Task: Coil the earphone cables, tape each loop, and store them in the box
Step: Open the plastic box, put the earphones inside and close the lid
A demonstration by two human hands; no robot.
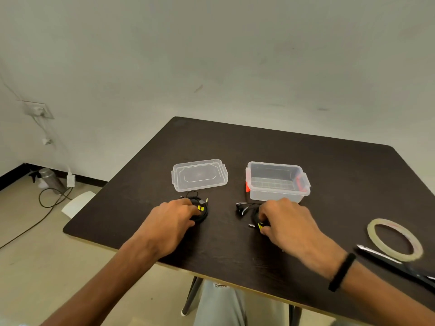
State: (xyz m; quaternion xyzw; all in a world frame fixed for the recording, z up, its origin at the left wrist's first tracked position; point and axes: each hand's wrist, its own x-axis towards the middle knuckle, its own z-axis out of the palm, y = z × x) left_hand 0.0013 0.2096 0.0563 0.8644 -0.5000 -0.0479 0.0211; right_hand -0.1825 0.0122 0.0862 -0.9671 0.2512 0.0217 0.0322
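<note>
Left hand (173, 214) grips one coiled earphone cable (200, 209), right hand (286, 218) grips the other coil (255, 215); lift both bundles intact, drop into open box (277, 195).

Just 1 view (wide-angle, head-worn) looks forward and down from above the near edge of the dark table (306, 149), close over it, facing the wall (211, 55).

text: none legible — yellow tags (200, 208) on cables (marks too small to read)
</note>
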